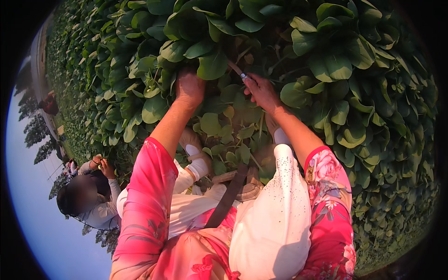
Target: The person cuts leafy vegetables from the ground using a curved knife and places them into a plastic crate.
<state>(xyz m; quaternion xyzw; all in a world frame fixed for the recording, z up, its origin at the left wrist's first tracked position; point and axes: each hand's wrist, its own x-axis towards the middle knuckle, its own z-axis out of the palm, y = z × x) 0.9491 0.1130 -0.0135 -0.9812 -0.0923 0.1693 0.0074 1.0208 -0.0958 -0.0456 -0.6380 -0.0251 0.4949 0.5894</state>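
Note:
My right hand [260,91] is closed around the handle of a knife [235,67]. A shiny metal collar shows at the front of my fist, and the blade points up and left, its far end lost under a broad leaf. To the left, my left hand [190,85] reaches in among leafy green plants [213,64]. Leaves cover its fingers, so whatever they hold cannot be seen. The plants have wide, rounded leaves on pale stems, like mustard greens or bok choy. Between my hands the ground lies in shade.
Low loose greens [224,129] grow between my shoes [191,140]. A dark strap [227,197] hangs in front of my body. Close on my left a co-worker [94,199] crouches with both hands raised. Farther off, another person [50,104] is near a road [36,70]. Dense crop [385,175] spreads rightward.

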